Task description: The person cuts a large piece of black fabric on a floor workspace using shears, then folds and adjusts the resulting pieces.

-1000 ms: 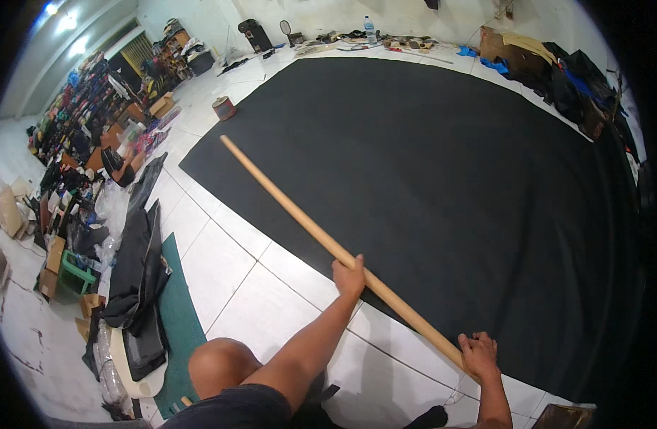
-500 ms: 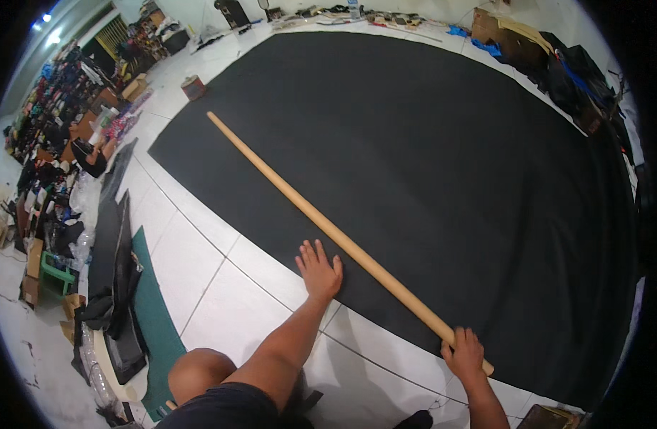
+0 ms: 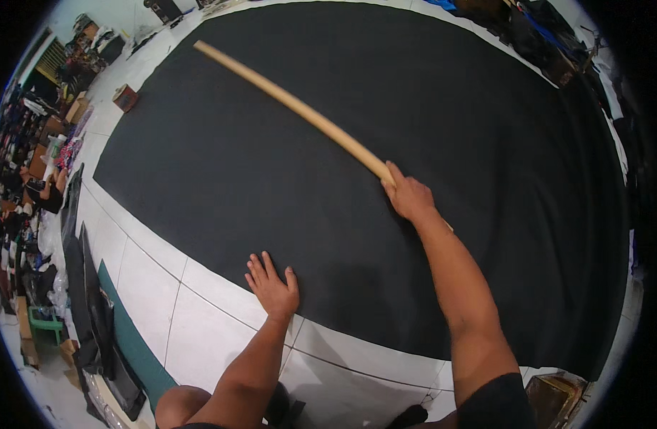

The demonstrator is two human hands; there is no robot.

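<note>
A large black sheet of material [image 3: 328,236] lies spread over the tiled floor. Across it, from far left toward the middle, runs a long tan tube or pole [image 3: 293,104]. My right hand [image 3: 411,196] is wrapped round the near part of this pole, my arm stretched out over the sheet. A short bit of the pole's near end shows beside my right forearm. My left hand [image 3: 273,286] rests flat with spread fingers on the sheet's near edge. Whether the pole touches the sheet all along, I cannot tell.
A reddish-brown tin [image 3: 125,98] stands by the sheet's far left edge. Dark folded material [image 3: 92,307] and a green mat [image 3: 132,332] lie at the left, beside a green stool [image 3: 45,319] and cluttered goods. A person [image 3: 51,191] sits there. A brown box [image 3: 554,397] is at lower right.
My right hand has pushed the pole away from me, farther over the sheet, and that arm is now extended. My left hand stays flat at the near edge. The view has shifted.
</note>
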